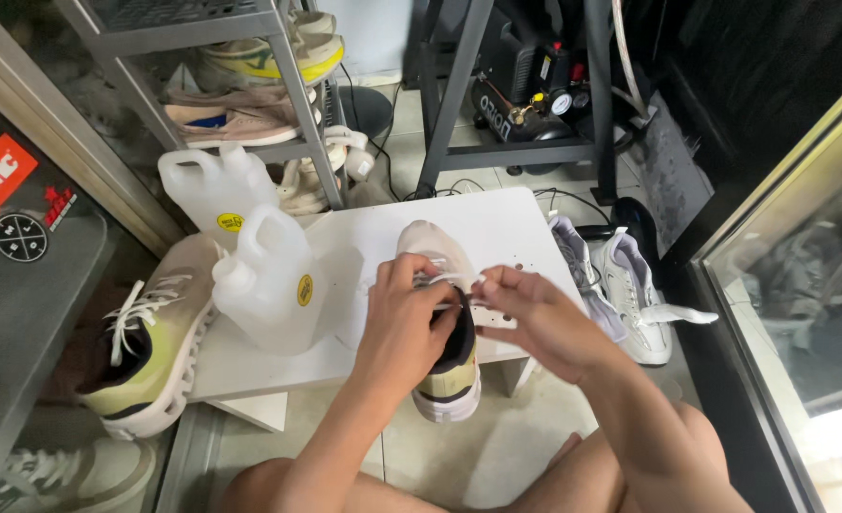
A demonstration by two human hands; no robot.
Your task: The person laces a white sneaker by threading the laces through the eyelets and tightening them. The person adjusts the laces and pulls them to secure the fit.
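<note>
Sneaker (pixel 443 328) on desk (pixel 497 223) edge, under both hands; left hand (pixel 404 318) grips tongue/collar, right hand (pixel 533 309) pinches white lace (pixel 459 279); shoe prob light, upper soft, sole stiffer; lace thin, slippery; hold by collar/heel.

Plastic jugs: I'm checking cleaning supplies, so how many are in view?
2. One jug stands on the left of the white table, beside the shoe that both hands hold; the other jug stands behind it, by the rack. More may be hidden.
</note>
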